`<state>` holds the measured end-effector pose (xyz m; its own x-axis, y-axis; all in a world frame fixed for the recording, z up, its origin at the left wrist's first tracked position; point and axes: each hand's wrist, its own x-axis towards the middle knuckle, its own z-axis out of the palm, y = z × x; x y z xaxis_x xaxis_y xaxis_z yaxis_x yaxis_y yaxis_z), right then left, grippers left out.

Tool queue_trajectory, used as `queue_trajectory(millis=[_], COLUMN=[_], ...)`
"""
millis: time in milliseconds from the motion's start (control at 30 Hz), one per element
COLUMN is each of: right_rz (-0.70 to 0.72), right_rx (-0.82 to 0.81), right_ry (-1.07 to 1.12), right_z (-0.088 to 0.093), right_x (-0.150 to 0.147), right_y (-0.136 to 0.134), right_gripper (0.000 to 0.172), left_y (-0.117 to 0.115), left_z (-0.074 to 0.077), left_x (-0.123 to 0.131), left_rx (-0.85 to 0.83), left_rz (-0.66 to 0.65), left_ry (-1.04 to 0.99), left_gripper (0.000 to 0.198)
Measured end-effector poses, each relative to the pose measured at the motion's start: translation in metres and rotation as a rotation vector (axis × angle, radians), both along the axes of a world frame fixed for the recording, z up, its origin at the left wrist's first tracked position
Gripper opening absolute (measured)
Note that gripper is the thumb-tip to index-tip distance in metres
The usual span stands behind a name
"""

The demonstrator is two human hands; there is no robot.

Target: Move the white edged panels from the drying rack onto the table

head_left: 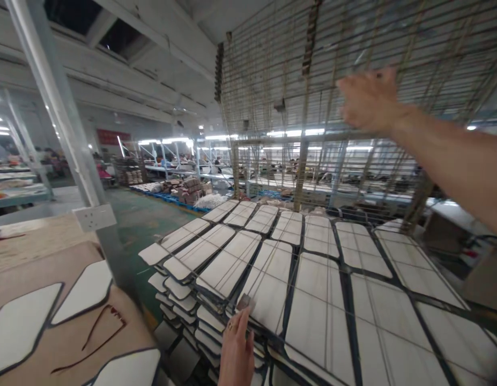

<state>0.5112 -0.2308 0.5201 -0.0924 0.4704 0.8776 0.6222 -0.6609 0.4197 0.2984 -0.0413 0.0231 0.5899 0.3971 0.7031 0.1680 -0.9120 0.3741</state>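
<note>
Raised racks point(305, 102) are apparently being handled, the right hand point(369, 101) curled near them. White panels point(268, 281) are laid on the lower rack point(272, 336), its tab point(245, 303) reached by the narrow left hand point(237, 346). Whether either grips cannot be told; steady support seems called for.

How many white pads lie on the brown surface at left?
3: left pad at the picture's edge, far pad near the pole, bottom pad cut by the lower edge. Others may be hidden.
</note>
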Motion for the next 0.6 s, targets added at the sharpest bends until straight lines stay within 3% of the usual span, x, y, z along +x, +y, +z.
queue_trajectory(millis=[133, 200, 233, 300, 400, 500, 533, 600], right_rz=[-0.093, 0.022, 0.105, 0.255, 0.435, 0.514, 0.515, 0.5], right_rx=[0.052, 0.049, 0.004, -0.196, -0.578, -0.598, -0.601, -0.582], right_ry=[-0.123, -0.09, -0.034, 0.142, 0.332, 0.377, 0.373, 0.361], right_z=[0.035, 0.028, 0.014, -0.041, -0.171, -0.297, -0.326, -0.362], right_x=[0.03, 0.03, 0.026, 0.01, -0.03, -0.072, -0.084, -0.102], right_y=[0.009, 0.016, 0.019, 0.019, -0.003, -0.046, -0.06, -0.08], right_gripper=[0.045, 0.044, 0.044, 0.047, 0.042, 0.022, 0.018, 0.018], left_y=[0.01, 0.008, 0.006, 0.001, -0.006, -0.009, -0.009, -0.008], left_z=[-0.018, -0.02, -0.02, -0.018, -0.017, -0.019, -0.019, -0.019], left_x=[0.003, 0.001, 0.0, -0.001, -0.001, -0.002, -0.003, -0.005], left_rx=[0.044, 0.009, -0.016, -0.051, -0.051, -0.047, -0.053, -0.056], left_rz=[0.034, 0.073, 0.095, 0.123, 0.092, 0.048, 0.048, 0.042], left_ry=[-0.057, -0.073, -0.074, -0.068, -0.054, -0.063, -0.067, -0.068], left_gripper=[0.038, 0.036, 0.034, 0.032, 0.034, 0.04, 0.043, 0.047])
